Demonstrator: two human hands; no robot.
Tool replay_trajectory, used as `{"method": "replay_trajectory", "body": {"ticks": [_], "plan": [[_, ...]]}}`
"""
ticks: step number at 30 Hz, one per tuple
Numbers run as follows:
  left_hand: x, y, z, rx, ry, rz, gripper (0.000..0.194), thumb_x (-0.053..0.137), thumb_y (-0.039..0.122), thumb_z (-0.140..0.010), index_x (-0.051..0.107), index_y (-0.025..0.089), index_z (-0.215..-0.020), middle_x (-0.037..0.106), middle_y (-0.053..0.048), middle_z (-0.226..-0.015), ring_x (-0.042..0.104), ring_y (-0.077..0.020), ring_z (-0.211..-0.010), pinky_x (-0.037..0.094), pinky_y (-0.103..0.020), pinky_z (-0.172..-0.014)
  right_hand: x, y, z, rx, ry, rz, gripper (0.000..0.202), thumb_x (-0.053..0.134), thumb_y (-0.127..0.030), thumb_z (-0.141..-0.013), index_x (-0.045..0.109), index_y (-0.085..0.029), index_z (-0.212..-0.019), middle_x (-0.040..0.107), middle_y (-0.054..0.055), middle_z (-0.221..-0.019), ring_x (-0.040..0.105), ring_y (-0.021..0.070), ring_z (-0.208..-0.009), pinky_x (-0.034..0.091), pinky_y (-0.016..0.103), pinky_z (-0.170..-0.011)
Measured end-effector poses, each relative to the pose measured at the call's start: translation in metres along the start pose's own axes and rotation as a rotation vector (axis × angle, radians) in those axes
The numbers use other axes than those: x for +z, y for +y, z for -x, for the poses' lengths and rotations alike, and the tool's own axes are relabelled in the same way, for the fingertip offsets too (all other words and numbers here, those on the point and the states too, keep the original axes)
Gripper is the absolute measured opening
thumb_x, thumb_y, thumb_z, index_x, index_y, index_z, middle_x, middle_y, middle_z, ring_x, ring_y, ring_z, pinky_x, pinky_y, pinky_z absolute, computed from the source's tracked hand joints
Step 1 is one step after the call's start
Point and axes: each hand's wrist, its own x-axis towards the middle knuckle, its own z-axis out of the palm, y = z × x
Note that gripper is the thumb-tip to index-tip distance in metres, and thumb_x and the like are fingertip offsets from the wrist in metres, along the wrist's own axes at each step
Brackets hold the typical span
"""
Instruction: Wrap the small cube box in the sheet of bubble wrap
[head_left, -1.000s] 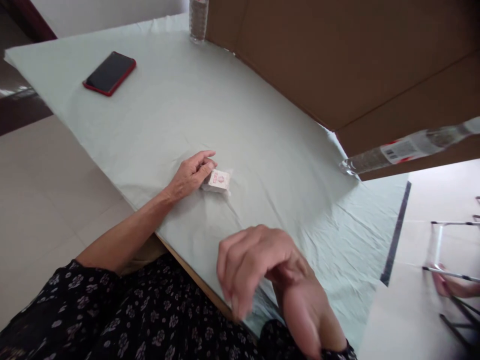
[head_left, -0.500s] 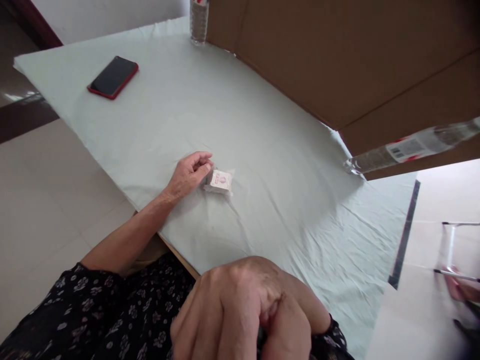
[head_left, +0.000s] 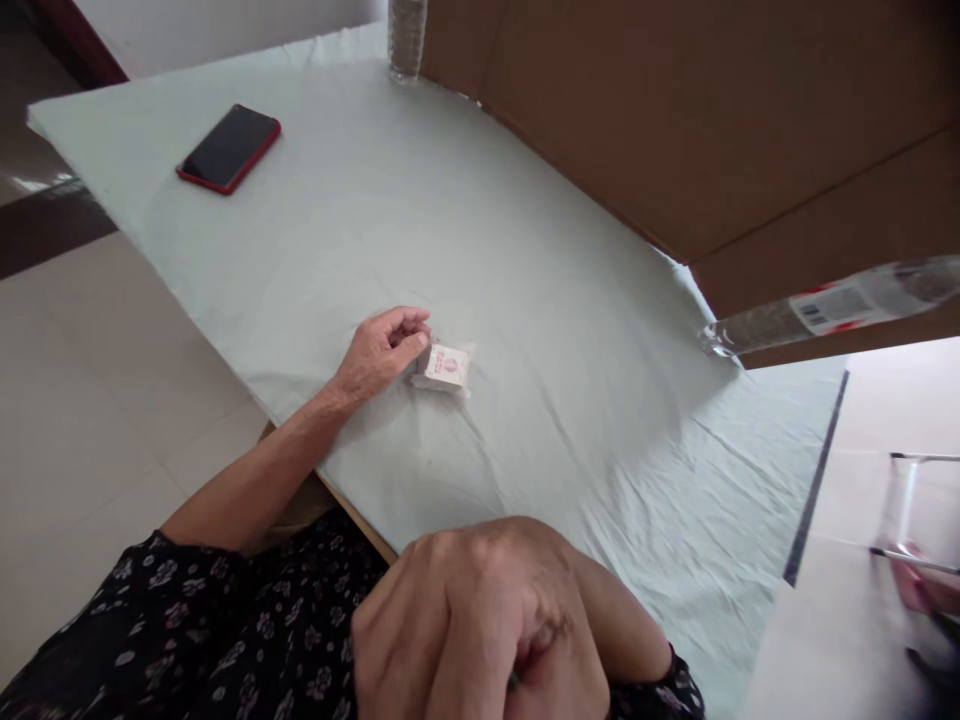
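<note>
My left hand (head_left: 382, 350) rests on the cloth with its fingers loosely bent and apart from the thumb, holding nothing. Right by its thumb tip lies a small white block with red print (head_left: 448, 366), wrapped in clear plastic; whether the thumb touches it I cannot tell. Close to the camera, my right hand (head_left: 480, 620) is raised and closed, back of the hand toward me. A tiny dark green bit shows between its thumb and forefinger, but the thing itself is hidden.
A pale green cloth (head_left: 315, 240) covers the table. At the far left lies a phone in a red case (head_left: 231, 150). A brown cardboard panel (head_left: 675, 110) stands along the far side, with one clear bottle (head_left: 406, 40) at its left end and another (head_left: 832, 308) at the right.
My right hand has shifted and turned slightly near the camera, so less of the dark green bit shows. The view has moved a little; the left hand stays beside the wrapped block.
</note>
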Motion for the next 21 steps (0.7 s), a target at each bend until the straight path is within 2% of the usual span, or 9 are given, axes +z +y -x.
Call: {"method": "replay_trajectory", "body": {"ticks": [1,2,4,6,8,10,14,21], "plan": [[0.0,0.0,0.0,0.002,-0.001,-0.008,0.037,0.069,0.034,-0.078,0.072,0.014,-0.11,0.077,-0.009,-0.101,0.069,-0.0185,-0.088,0.056,-0.032,-0.081,-0.011,-0.002,-0.002,-0.149,-0.031,-0.135,0.035,0.065,-0.035,-0.097,0.063,-0.022,-0.064,0.073,-0.001,-0.069,0.073,0.0059,-0.071,0.052,0.011,-0.073],[0.0,0.001,0.001,0.006,-0.002,-0.015,0.037,0.069,0.033,-0.078,0.072,0.014,-0.11,0.077,-0.009,-0.101,0.069,-0.0184,-0.088,0.056,-0.032,-0.081,-0.025,-0.003,-0.003,-0.216,0.024,-0.206,0.03,0.067,-0.033,-0.096,0.065,-0.021,-0.069,0.073,-0.001,-0.07,0.073,0.0074,-0.069,0.054,0.014,-0.074],[0.001,0.002,0.001,0.015,-0.005,-0.029,0.036,0.068,0.033,-0.078,0.072,0.015,-0.109,0.077,-0.009,-0.102,0.069,-0.0181,-0.089,0.056,-0.031,-0.081,-0.052,-0.005,0.001,-0.028,0.349,-0.058,0.022,0.064,-0.028,-0.097,0.068,-0.02,-0.077,0.072,0.0,-0.07,0.07,0.0105,-0.067,0.055,0.021,-0.07],[0.001,0.004,0.001,0.023,-0.008,-0.045,0.036,0.067,0.032,-0.079,0.072,0.015,-0.109,0.077,-0.009,-0.102,0.069,-0.0181,-0.089,0.055,-0.031,-0.082,-0.075,0.0,0.011,0.227,0.631,0.326,0.014,0.065,-0.022,-0.095,0.07,-0.022,-0.083,0.072,0.0,-0.075,0.067,0.0116,-0.067,0.053,0.024,-0.068],[0.001,0.006,0.002,0.028,-0.011,-0.066,0.036,0.066,0.032,-0.079,0.073,0.016,-0.11,0.077,-0.008,-0.104,0.07,-0.0188,-0.091,0.055,-0.032,-0.082,-0.09,0.012,0.023,0.355,0.779,0.676,0.009,0.066,-0.02,-0.093,0.071,-0.023,-0.085,0.073,0.0,-0.079,0.066,0.0139,-0.071,0.052,0.027,-0.071],[0.001,0.009,0.003,0.028,-0.015,-0.088,0.037,0.066,0.033,-0.08,0.072,0.015,-0.112,0.077,-0.009,-0.105,0.07,-0.0204,-0.094,0.055,-0.033,-0.084,-0.098,0.03,0.033,0.391,0.802,0.862,0.011,0.064,-0.022,-0.094,0.072,-0.023,-0.087,0.073,0.002,-0.081,0.065,0.0157,-0.073,0.051,0.03,-0.071],[-0.002,0.01,0.004,0.03,-0.071,-0.141,0.042,0.068,0.033,-0.079,0.072,0.016,-0.117,0.076,-0.012,-0.114,0.069,-0.0249,-0.105,0.054,-0.038,-0.092,-0.103,0.058,0.04,0.402,0.715,1.08,0.014,0.061,-0.026,-0.096,0.076,-0.024,-0.096,0.074,0.006,-0.093,0.066,0.0191,-0.084,0.049,0.034,-0.077],[-0.003,0.005,0.007,0.119,-0.182,-0.318,0.059,0.069,0.033,-0.078,0.063,0.019,-0.135,0.071,-0.013,-0.121,0.064,-0.0284,-0.117,0.051,-0.043,-0.102,-0.106,0.061,0.037,0.413,0.575,1.351,0.018,0.058,-0.028,-0.1,0.076,-0.025,-0.099,0.073,0.004,-0.089,0.058,0.0175,-0.077,0.036,0.033,-0.071]]}}
